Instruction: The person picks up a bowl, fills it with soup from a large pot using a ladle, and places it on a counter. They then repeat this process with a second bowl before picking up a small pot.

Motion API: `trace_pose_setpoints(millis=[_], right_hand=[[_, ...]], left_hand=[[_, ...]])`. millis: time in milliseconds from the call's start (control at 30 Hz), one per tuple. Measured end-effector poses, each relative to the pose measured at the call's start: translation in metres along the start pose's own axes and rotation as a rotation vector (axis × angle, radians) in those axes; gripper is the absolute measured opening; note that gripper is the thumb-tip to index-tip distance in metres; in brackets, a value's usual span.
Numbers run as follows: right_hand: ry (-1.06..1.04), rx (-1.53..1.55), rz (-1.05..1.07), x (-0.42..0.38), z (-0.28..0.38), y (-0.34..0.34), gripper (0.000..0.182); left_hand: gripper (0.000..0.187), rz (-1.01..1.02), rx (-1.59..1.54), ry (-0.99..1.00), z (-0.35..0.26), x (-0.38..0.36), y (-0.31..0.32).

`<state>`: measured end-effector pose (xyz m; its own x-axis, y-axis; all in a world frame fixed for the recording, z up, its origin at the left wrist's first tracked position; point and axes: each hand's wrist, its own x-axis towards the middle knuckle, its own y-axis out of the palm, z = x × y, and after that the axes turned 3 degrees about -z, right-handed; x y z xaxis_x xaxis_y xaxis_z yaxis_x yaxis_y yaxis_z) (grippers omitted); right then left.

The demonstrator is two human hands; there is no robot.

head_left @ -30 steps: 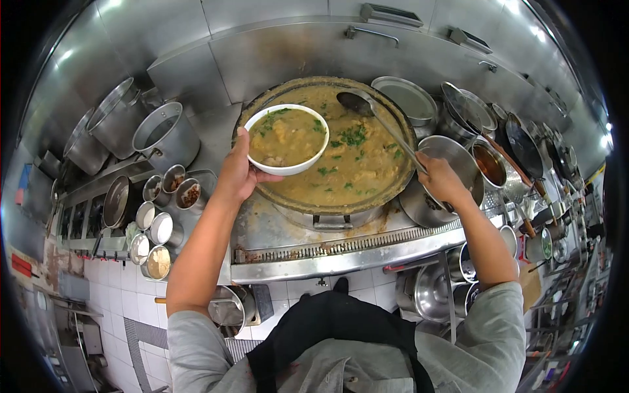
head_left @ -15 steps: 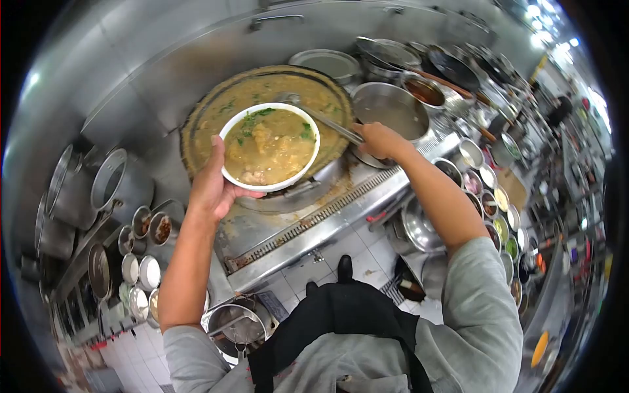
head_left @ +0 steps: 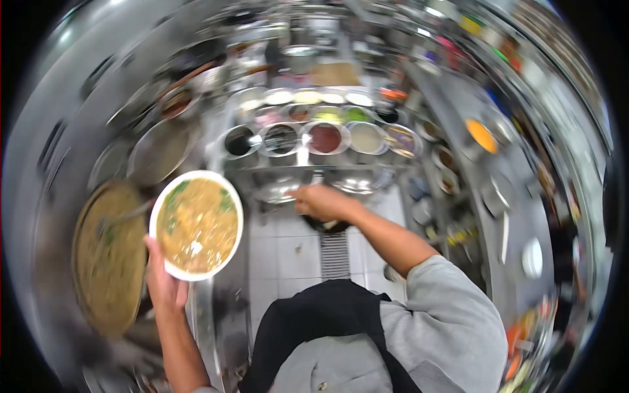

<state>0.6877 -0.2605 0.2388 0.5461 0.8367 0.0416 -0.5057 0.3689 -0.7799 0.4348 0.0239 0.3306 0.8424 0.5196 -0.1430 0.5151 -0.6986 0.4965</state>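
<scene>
My left hand (head_left: pixel 165 281) holds a white bowl (head_left: pixel 196 226) of yellowish soup with green herbs, gripping its lower left side. The bowl hangs beside a large round pot (head_left: pixel 108 262) of similar soup, in which a ladle (head_left: pixel 128 216) rests. My right hand (head_left: pixel 321 202) is out over the floor, near steel basins (head_left: pixel 354 182); its fingers are blurred and I cannot make out anything in them.
Rows of round containers with sauces and toppings (head_left: pixel 325 137) stand ahead. A steel pot (head_left: pixel 162 152) is at the left. Along the right runs a metal counter (head_left: pixel 517 229) with a white bowl (head_left: pixel 532 257) and an orange-filled container (head_left: pixel 481 135).
The view has swung to the right. My right hand has let go of the ladle and moved away from the big pot. The soup bowl has come along in my left hand.
</scene>
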Motion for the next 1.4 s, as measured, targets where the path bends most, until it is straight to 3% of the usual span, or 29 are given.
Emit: trace_pose_setpoints(millis=[167,333,500,733,867,1000,1100,1200,1233,1400], right_hand=[[0.314,-0.015,-0.024,-0.178,-0.104,0.029,0.043],[0.702,0.052,-0.123,-0.363,-0.128,0.067,0.044],[1.136,0.222,-0.293,-0.489,-0.078,0.097,0.045],[1.469,0.242,-0.797,-0.604,0.023,0.117,0.040],[1.456,-0.220,-1.066,-0.676,0.032,0.103,0.036],[1.478,-0.508,-1.128,-0.713,0.015,0.051,0.030],[1.488,-0.547,-0.984,-0.738,-0.016,0.042,0.031],[1.304,-0.781,-0.699,-0.753,-0.047,0.044,0.037],[1.364,-0.683,-0.654,-0.753,-0.054,0.043,0.047],[1.313,-0.835,-0.580,-0.771,-0.079,0.053,0.065]], left_hand=[[0.067,0.152,0.038,-0.147,0.091,0.016,0.069],[0.063,0.437,0.006,-0.323,0.192,0.020,0.145],[0.063,0.693,0.059,-0.501,0.286,0.011,0.219],[0.046,0.962,0.127,-0.738,0.424,-0.030,0.281],[0.052,1.077,0.219,-0.799,0.492,-0.075,0.300],[0.056,1.068,0.291,-0.890,0.570,-0.130,0.305],[0.056,1.060,0.306,-0.917,0.646,-0.168,0.301],[0.056,1.019,0.291,-0.946,0.712,-0.204,0.304],[0.056,1.000,0.291,-0.952,0.729,-0.218,0.305],[0.060,1.008,0.279,-0.913,0.808,-0.256,0.323]])
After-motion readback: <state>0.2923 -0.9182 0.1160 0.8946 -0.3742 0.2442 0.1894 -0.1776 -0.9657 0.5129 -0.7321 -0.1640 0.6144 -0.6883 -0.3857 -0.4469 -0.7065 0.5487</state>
